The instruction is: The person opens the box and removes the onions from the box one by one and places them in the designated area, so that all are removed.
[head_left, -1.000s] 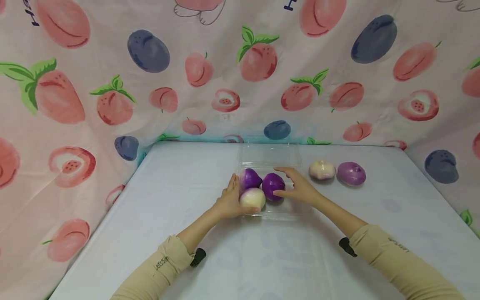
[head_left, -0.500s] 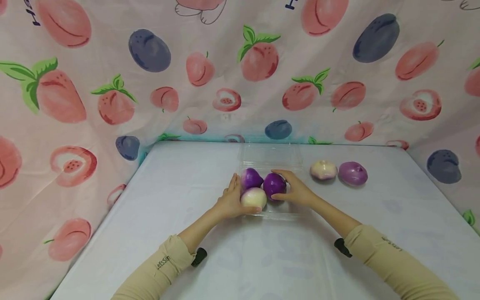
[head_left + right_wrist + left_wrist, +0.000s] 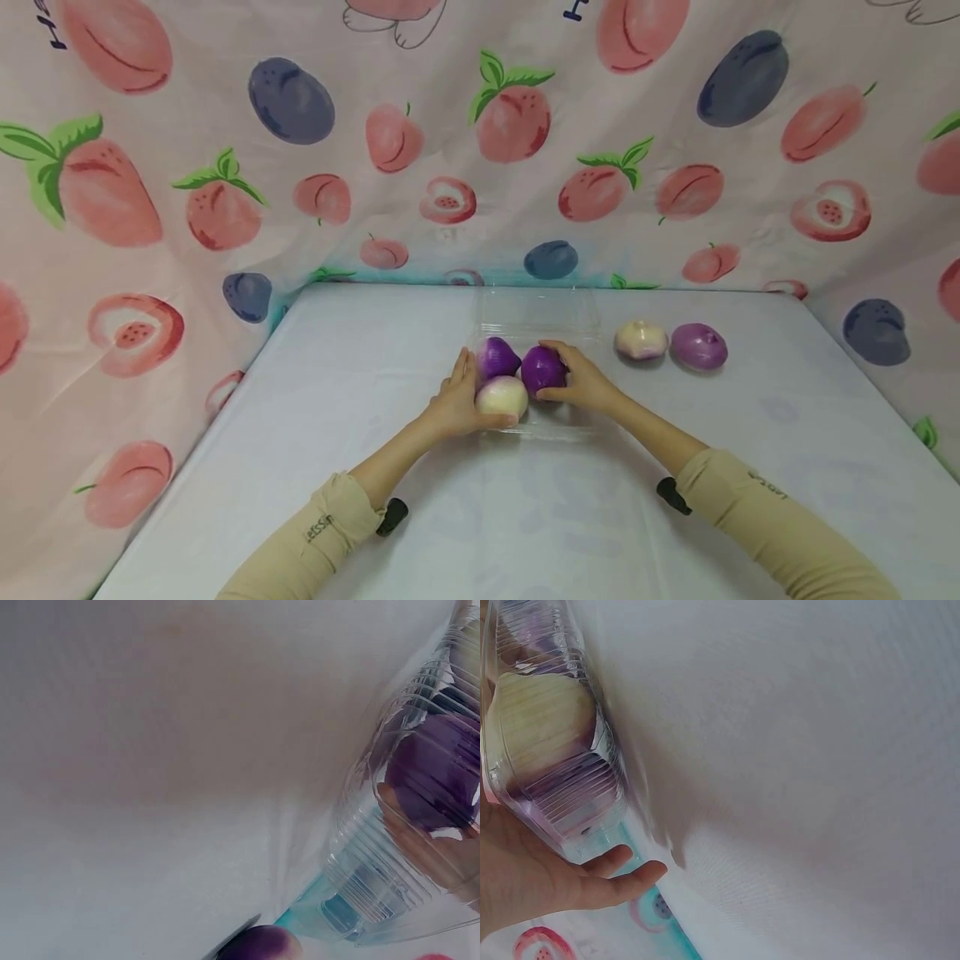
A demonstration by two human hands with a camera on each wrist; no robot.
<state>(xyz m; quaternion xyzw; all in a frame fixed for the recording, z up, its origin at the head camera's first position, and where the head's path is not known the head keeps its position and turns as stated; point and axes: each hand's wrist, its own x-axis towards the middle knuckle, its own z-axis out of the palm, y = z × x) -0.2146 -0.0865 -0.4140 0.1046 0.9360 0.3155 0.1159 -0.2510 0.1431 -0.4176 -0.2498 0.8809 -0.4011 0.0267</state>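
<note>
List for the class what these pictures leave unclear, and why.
Head: part of the held onion, behind the right hand.
Head: lettering on the right sleeve, too small.
Left wrist: part of the box, past the top edge.
Right wrist: part of the loose onion, past the bottom edge.

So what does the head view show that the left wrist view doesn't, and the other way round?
Only the head view: a loose pale onion and a loose purple onion on the table, plus both beige sleeves.

Only the left wrist view: fine ribbing, clear up close, on the side of the container.

Both: the left hand at that container, a pale onion inside it, the table and some patterned fabric.
</note>
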